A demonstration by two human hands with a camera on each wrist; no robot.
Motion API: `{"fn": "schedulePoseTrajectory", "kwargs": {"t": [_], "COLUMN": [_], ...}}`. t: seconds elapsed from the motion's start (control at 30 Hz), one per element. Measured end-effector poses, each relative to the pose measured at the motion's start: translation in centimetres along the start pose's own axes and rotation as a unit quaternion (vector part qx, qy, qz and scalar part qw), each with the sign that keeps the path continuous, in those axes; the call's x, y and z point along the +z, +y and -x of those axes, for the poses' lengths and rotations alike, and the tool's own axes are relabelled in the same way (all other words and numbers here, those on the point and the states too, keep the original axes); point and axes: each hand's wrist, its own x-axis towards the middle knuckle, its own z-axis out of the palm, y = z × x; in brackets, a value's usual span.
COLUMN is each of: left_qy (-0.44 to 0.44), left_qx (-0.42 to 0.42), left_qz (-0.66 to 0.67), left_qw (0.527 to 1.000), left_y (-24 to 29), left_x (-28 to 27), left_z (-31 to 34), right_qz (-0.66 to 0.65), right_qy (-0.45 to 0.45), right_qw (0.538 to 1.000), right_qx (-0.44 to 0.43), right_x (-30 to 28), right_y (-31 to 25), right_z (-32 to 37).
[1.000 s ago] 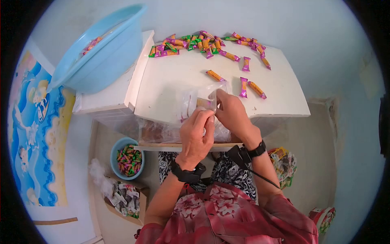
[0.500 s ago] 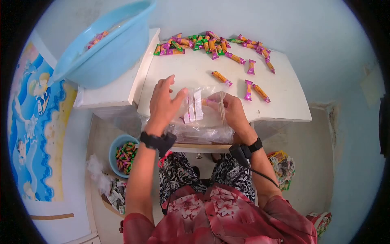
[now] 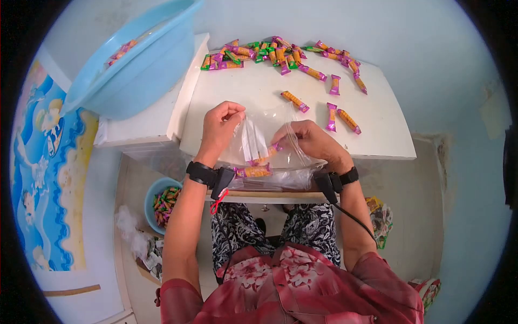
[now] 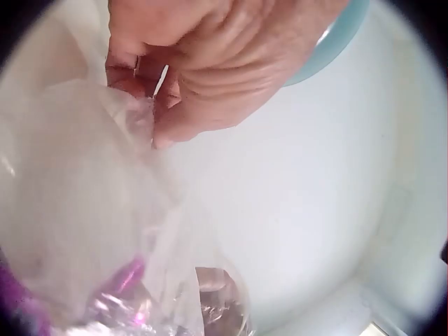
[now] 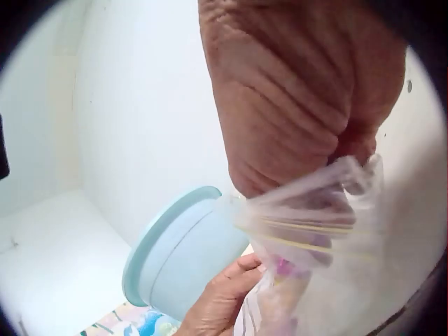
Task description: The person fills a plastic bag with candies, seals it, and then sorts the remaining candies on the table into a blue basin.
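Note:
A clear zip bag [image 3: 275,119] with white stripes spans the two hands over the front of the white desk. The left hand [image 3: 220,127] pinches the bag's left edge between thumb and fingers; the left wrist view shows this pinch closely. At the zip-lined mouth is the right hand [image 3: 315,141], its fingers reaching behind the plastic. Just below those fingers lies a purple-and-orange wrapped snack stick [image 3: 264,156], seen through the bag. A second wrapped stick [image 3: 253,171] lies lower, near the desk edge. I cannot tell whether the right fingers grip a stick or the plastic.
Several wrapped sticks [image 3: 270,54] are heaped along the back of the desk [image 3: 216,92], others scattered at its right. A large blue basin [image 3: 135,75] stands at the left. A small blue bucket [image 3: 148,208] of sticks and bags of wrappers [image 3: 380,221] are on the floor.
Both hands first worked close together at the bag. The left hand moved left and opened, then took the bag's left edge. The bag is spread wider, and two sticks now show low at it.

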Motion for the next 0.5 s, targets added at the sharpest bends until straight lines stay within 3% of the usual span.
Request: {"fn": "schedulePoseTrajectory", "kwargs": {"t": [0.03,0.13,0.23,0.33,0.5], "left_qy": [0.001,0.022,0.067,0.097,0.125], "left_qx": [0.001,0.013,0.032,0.034,0.036], "left_qz": [0.009,0.036,0.058,0.06,0.066], "left_qw": [1.0,0.999,0.996,0.993,0.989], "left_y": [0.0,-0.4,-0.7,-0.5,-0.5], "left_x": [0.5,2.0,3.2,3.6,3.9], "left_z": [0.0,-0.2,-0.2,-0.4,-0.6], "right_qz": [-0.001,-0.09,-0.053,-0.029,-0.024], "right_qy": [-0.027,0.02,0.111,0.065,0.005], "right_qw": [0.999,0.994,0.991,0.992,0.995], "right_qx": [0.021,0.053,0.051,0.106,0.094], "right_x": [-0.3,0.3,1.0,1.3,1.4], "right_y": [-0.3,-0.5,-1.0,-0.3,-0.3], "right_z": [0.2,0.5,0.5,0.1,-0.6]}}
